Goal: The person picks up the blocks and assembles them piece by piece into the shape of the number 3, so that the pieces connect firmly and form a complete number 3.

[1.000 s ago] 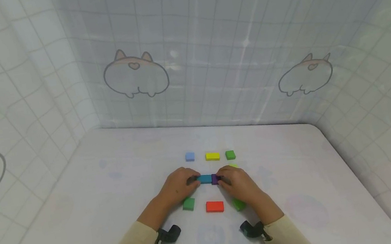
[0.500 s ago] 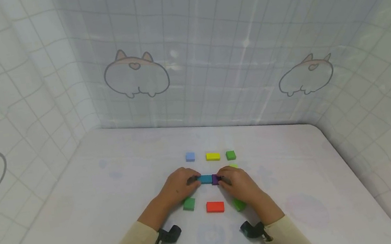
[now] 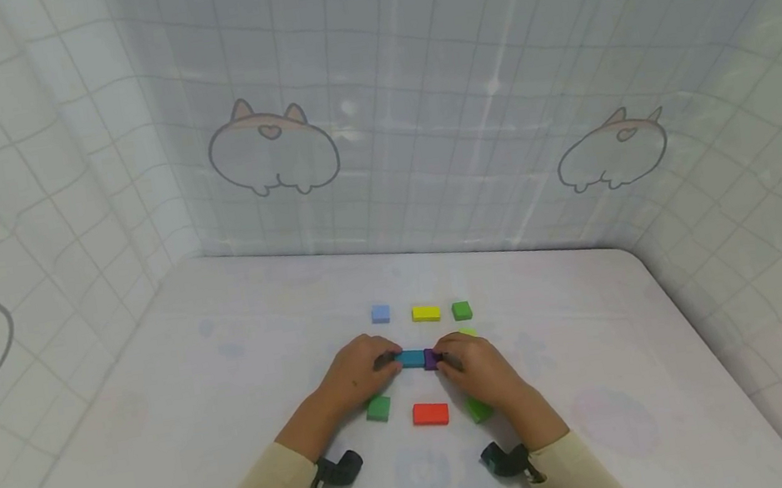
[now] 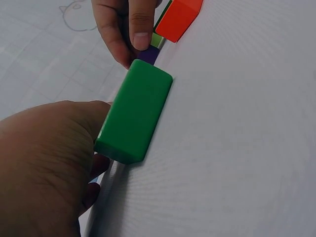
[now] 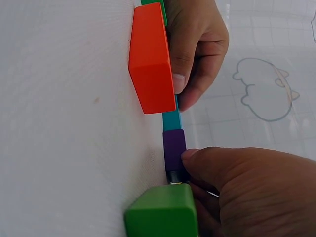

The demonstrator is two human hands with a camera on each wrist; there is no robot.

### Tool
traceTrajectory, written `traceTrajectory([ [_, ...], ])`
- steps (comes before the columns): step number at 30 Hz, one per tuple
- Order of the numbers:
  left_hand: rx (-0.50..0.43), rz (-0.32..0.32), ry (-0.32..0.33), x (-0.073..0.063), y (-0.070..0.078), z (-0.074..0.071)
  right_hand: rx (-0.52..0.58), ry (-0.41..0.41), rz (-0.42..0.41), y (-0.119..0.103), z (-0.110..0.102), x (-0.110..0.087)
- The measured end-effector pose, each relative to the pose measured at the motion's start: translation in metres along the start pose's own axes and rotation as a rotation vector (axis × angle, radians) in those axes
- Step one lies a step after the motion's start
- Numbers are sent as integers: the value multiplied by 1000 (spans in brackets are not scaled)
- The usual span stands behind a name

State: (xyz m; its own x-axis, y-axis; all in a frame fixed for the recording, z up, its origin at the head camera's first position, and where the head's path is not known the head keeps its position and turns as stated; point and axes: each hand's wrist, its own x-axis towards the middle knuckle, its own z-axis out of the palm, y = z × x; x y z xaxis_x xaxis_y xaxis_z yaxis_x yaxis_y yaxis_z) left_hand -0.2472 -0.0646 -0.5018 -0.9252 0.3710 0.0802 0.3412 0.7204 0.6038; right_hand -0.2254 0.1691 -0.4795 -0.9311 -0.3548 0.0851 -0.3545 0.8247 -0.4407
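Note:
Fingers and thumb of my left hand (image 3: 357,374) pinch the left end of a blue block (image 3: 411,358) in the middle of the table. My right hand (image 3: 483,367) pinches a small purple block (image 3: 430,359). These two blocks lie end to end in a line, and in the right wrist view the purple block (image 5: 174,150) meets the blue block (image 5: 172,120). Just below the left hand is a green block (image 3: 378,409); it covers the left fingertips in the left wrist view. Another green block (image 3: 479,410) sits below the right hand, partly hidden by it.
A red block (image 3: 431,414) lies on the near side, between the two forearms. Beyond the hands stand a light blue block (image 3: 381,314), a yellow block (image 3: 426,314) and a small green block (image 3: 462,311). A lime block (image 3: 468,333) peeks out behind the right hand.

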Motion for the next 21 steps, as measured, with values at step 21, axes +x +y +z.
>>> traceTrajectory([
  [21, 2, 7, -9, 0, -2, 1, 12, 82, 1, 9, -6, -2],
])
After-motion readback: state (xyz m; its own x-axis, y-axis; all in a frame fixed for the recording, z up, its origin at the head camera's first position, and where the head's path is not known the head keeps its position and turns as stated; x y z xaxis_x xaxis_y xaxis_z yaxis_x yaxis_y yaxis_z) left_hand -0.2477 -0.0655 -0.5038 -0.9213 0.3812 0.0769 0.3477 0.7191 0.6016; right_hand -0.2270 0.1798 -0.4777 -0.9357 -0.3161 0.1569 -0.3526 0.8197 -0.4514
